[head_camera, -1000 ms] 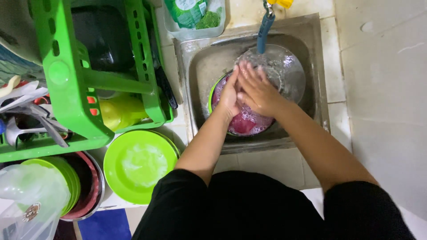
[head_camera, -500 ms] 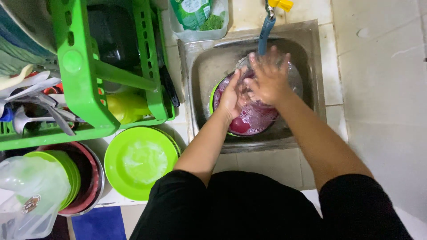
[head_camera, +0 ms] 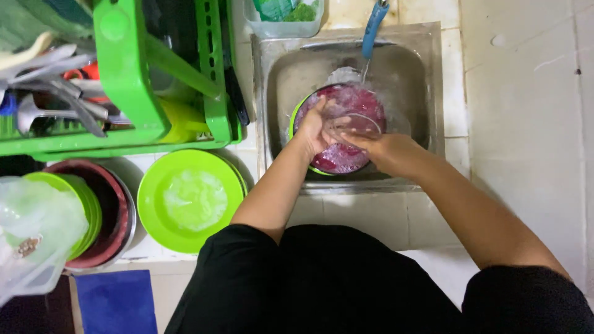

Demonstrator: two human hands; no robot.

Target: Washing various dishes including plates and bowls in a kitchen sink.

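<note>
Head view: both hands in the steel sink (head_camera: pixel 433 93), upper centre of frame, on a clear glass (head_camera: pixel 351 124).

Glass sits over a red bowl (head_camera: pixel 346 158) under the blue tap (head_camera: pixel 374 28), mouth up toward the frame top. Left hand (head_camera: pixel 314 127) cups its left side, fingers curled round it; right hand (head_camera: pixel 387 148) grips from lower right, equally near. Green plate (head_camera: pixel 189 201) lower left.

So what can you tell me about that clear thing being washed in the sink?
The clear glass bowl looks see-through and round, with a thin rim. It is wet, tilted and held over a red basin of sudsy water in the steel sink, just under the blue tap. The left hand cups its near side and the right hand grips its rim. Its far edge is blurred by water.
</note>
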